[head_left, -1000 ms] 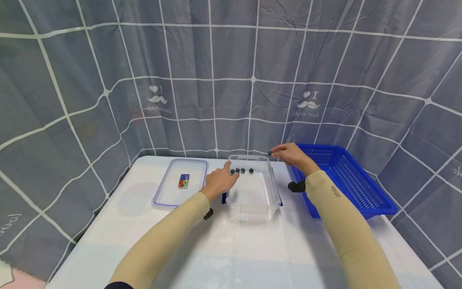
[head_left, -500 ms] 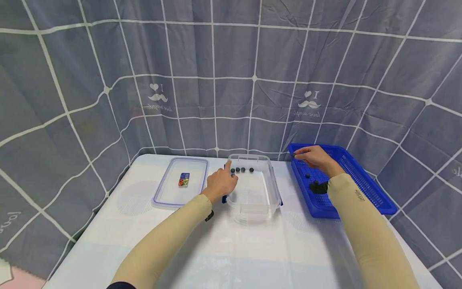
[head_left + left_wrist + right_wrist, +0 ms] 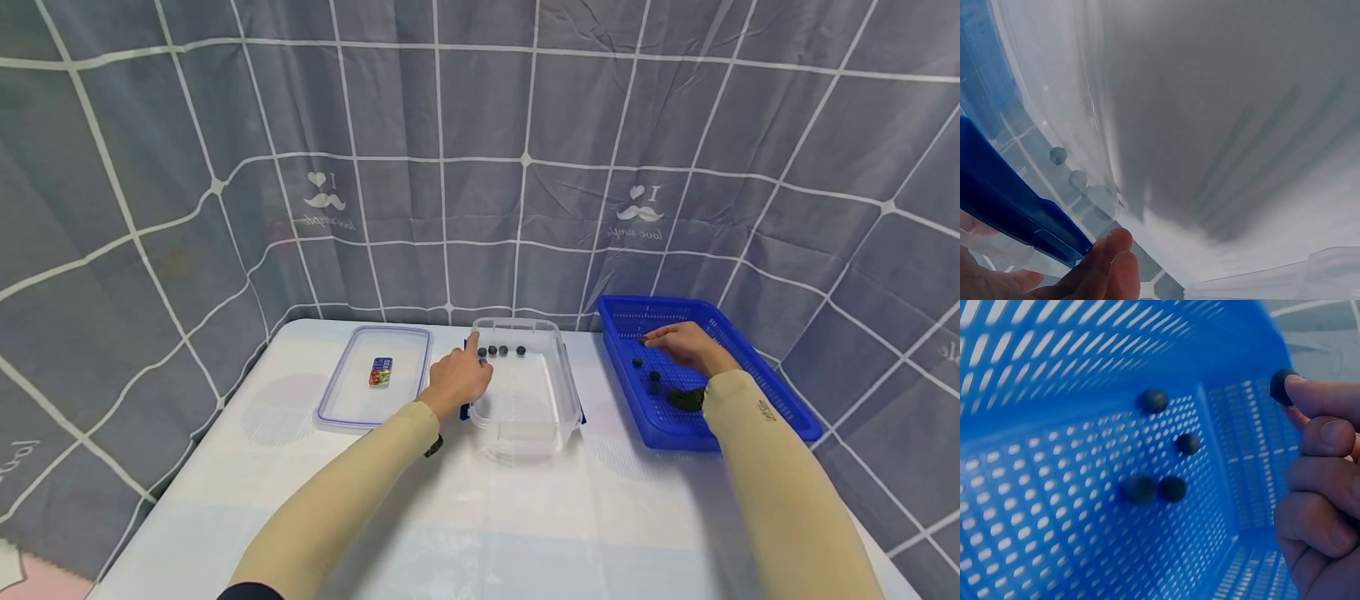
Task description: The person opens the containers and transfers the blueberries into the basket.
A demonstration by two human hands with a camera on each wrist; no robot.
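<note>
My left hand [image 3: 459, 379] grips the left wall of a clear plastic box [image 3: 525, 408]; in the left wrist view its fingers lie beside the box's blue side clip [image 3: 1029, 206]. Several blueberries [image 3: 503, 351] sit toward the back of the box. Inside the blue basket [image 3: 780, 425], my right hand [image 3: 686, 346] pinches one blueberry [image 3: 1282, 387] between thumb and index finger, the other fingers curled in. Below it, several loose blueberries [image 3: 1173, 488] lie on the basket's perforated floor.
Left of the box a clear lid with a blue-edged seal [image 3: 347, 404] lies flat on the white table [image 3: 465, 525], bearing a small coloured label [image 3: 381, 372]. A grey curtain with white lines [image 3: 480, 200] hangs behind and at both sides.
My right hand has carried the blueberry rightward from beside the box's back corner to over the basket. My left hand stays at the box's left side.
</note>
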